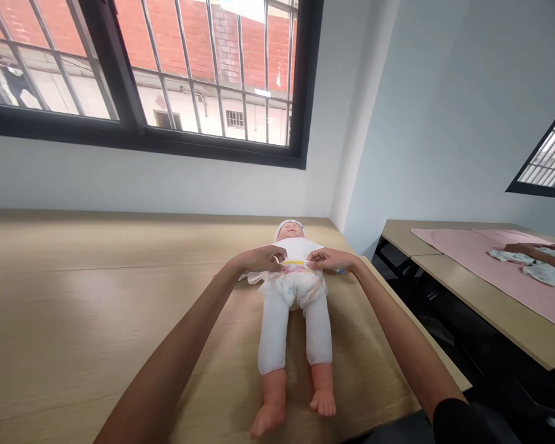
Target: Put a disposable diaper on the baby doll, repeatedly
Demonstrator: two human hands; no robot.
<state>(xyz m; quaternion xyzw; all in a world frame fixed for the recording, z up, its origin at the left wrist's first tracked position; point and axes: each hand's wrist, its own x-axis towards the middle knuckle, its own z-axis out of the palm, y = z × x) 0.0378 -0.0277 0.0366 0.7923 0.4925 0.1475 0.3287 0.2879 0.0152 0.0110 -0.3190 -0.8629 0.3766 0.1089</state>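
A baby doll [272, 333] in white clothing and a cap lies on its back on the wooden table [120, 308], feet toward me. Around its hips is a white diaper [298, 287] with a yellow strip and coloured print at the waist. My left hand [264, 258] is closed, its fingers pinching the diaper's waist edge on the left. On the right side of the waist, my right hand [328, 259] pinches the edge too. Both hands rest close together over the doll's belly.
A barred window [213, 74] is in the wall behind the table. To the right, past a gap, stands another table with a pink mat [472, 246], where another person's arm [543, 253] reaches over white patterned cloth items [541, 272].
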